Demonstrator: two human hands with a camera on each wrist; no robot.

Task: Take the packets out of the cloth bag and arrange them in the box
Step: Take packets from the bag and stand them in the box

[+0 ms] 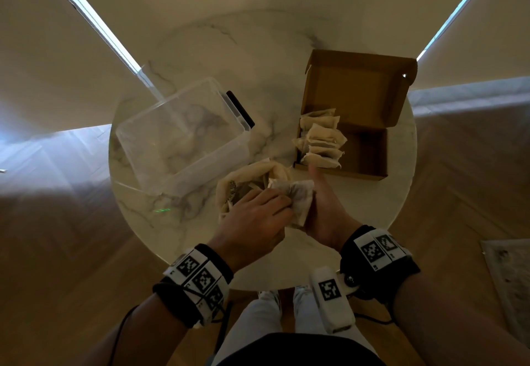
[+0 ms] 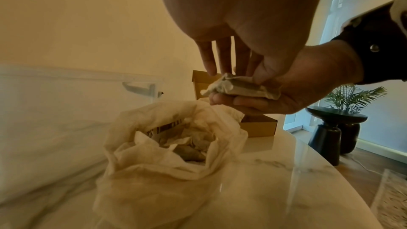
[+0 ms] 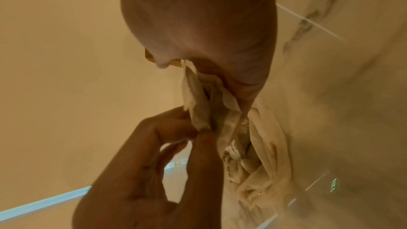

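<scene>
A: Several packets (image 1: 321, 139) already stand in a row at the left end of the box (image 1: 370, 150), and more lie in the bag (image 2: 167, 147). So I'd judge the task about midway, in the middle of a transfer.

B: Which packet is in play?

A: A small bunch (image 1: 299, 198) held between both hands, above the table (image 1: 200, 41), just right of the bag's mouth and near the box's front left corner. How many are in the bunch I can't tell.

B: How do the hands sit?

A: Close together, both on the bunch. The right hand (image 1: 324, 213) cups it from below, fingers curled under it and thumb raised toward the box. The left hand (image 1: 252, 222) comes in from the bag side; in the right wrist view its thumb and fingertips (image 3: 198, 128) pinch the bunch's edge.

B: So it's a handover?

A: Likely, or they are squaring the bunch up. Either reading fits.

B: And next?

A: My guess: the left lets go, the right carries the bunch over the box's front wall and sets it upright beside the row, in the free space to the right. The packets look soft and floppy, so they will want a firm pinch and a push against the row to stay standing.

B: Anything else about?

A: A clear bin (image 1: 183, 136) sits left of the bag, untouched
</scene>
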